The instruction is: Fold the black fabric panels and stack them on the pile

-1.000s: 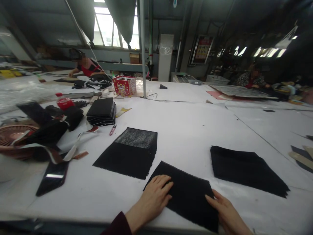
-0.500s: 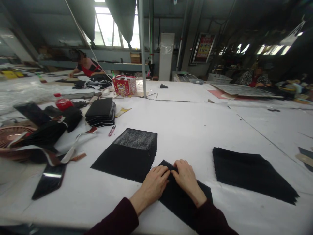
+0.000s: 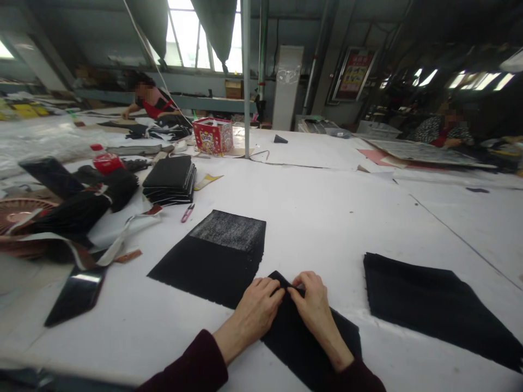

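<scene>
In the head view a black fabric piece (image 3: 294, 337) lies on the white table right in front of me. My left hand (image 3: 261, 305) pinches its upper edge, fingers curled. Close beside it, my right hand (image 3: 312, 305) pinches the same edge between thumb and fingers, and the edge looks folded over there. To the left lies a stack of black fabric pieces (image 3: 212, 272) with a speckled grey strip (image 3: 223, 230) along its far end. Another pile of black fabric (image 3: 433, 305) rests on the right. The fingertips partly hide the edge they grip.
Thread snips (image 3: 187, 213) lie near a stack of folded black pieces (image 3: 168, 179). Left of these are a dark phone-like slab (image 3: 75, 294), a red-capped bottle (image 3: 106, 160) and a fan (image 3: 20, 212). A red patterned box (image 3: 212, 136) stands beside a pole (image 3: 247, 81). Two people work farther back.
The camera view has shifted slightly. Both hands still pinch the edge of the fabric, with the fingers moved a little along it.
</scene>
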Demonstrator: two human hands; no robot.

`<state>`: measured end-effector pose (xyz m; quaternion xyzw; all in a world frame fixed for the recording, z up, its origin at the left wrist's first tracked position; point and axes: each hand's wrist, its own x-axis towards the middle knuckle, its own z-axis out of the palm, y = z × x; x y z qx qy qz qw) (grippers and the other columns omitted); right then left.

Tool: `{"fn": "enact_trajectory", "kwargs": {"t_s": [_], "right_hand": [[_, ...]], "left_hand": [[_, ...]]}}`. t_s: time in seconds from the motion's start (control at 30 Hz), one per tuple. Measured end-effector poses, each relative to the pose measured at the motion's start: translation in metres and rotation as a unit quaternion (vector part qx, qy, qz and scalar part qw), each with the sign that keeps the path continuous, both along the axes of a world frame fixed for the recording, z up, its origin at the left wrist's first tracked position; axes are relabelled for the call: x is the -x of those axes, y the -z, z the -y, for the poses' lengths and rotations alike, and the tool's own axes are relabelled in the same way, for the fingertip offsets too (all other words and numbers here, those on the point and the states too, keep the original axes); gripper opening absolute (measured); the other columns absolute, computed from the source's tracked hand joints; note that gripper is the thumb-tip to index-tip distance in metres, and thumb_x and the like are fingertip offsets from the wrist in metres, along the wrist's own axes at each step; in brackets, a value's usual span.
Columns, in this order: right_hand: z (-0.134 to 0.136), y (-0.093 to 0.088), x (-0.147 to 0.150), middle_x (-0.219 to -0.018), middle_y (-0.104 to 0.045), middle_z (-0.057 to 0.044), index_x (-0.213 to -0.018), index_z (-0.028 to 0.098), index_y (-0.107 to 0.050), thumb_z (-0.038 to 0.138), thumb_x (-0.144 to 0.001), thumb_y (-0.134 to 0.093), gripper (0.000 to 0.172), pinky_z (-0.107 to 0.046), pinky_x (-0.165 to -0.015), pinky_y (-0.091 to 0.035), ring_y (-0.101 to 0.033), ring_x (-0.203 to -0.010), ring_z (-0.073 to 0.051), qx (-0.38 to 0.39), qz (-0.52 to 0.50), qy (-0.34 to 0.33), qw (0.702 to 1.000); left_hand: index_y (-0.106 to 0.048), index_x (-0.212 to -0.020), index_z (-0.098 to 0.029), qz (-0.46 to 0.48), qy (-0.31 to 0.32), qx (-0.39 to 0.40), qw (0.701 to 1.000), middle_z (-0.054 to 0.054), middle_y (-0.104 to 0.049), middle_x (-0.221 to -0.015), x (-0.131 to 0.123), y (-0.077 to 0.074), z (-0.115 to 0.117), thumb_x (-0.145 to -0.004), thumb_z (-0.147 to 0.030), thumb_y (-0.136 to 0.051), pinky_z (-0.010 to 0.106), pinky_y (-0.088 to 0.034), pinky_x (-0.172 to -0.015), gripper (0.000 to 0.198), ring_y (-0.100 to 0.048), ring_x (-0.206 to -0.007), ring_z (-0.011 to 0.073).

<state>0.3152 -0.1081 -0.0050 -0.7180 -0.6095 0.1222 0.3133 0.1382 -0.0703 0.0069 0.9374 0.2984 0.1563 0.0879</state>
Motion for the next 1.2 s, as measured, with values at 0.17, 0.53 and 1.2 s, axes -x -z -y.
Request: {"fn": "enact_trajectory", "kwargs": {"t_s": [0.17,0.53,1.2], "right_hand": [[-0.005,-0.006,-0.011,-0.084,-0.061,0.0,-0.108,0.021,-0.059,0.022,-0.082,-0.059,0.026,-0.035,-0.08,-0.041,-0.055,-0.084,-0.022,0.052,-0.074,-0.021,0.996],[-0.001,0.015,-0.001,-0.09,-0.062,-0.006,-0.104,0.019,-0.067,0.014,-0.094,-0.05,0.021,-0.036,-0.079,-0.042,-0.056,-0.087,-0.022,-0.095,0.053,-0.066,0.992],[0.007,0.019,0.007,-0.088,-0.053,-0.008,-0.124,0.015,-0.056,0.007,-0.098,-0.034,0.034,-0.038,-0.071,-0.038,-0.046,-0.079,-0.022,-0.181,0.229,-0.137,0.947]], "left_hand": [[-0.056,-0.12,-0.021,0.007,0.014,-0.006,1.0,0.006,-0.06,-0.109,0.002,0.0,-0.001,-0.094,-0.018,-0.045,0.041,-0.047,-0.09,0.028,-0.055,-0.104,0.0219],[-0.059,-0.1,-0.021,0.013,-0.048,-0.002,0.999,0.005,-0.059,-0.099,0.002,0.0,-0.002,-0.094,-0.02,-0.046,0.039,-0.047,-0.081,0.014,-0.054,-0.094,0.0216],[-0.044,-0.138,-0.023,0.004,-0.088,-0.027,0.996,0.006,-0.059,-0.103,-0.003,0.013,-0.008,-0.097,-0.019,-0.039,0.04,-0.044,-0.079,0.041,-0.053,-0.092,0.0211]]}}
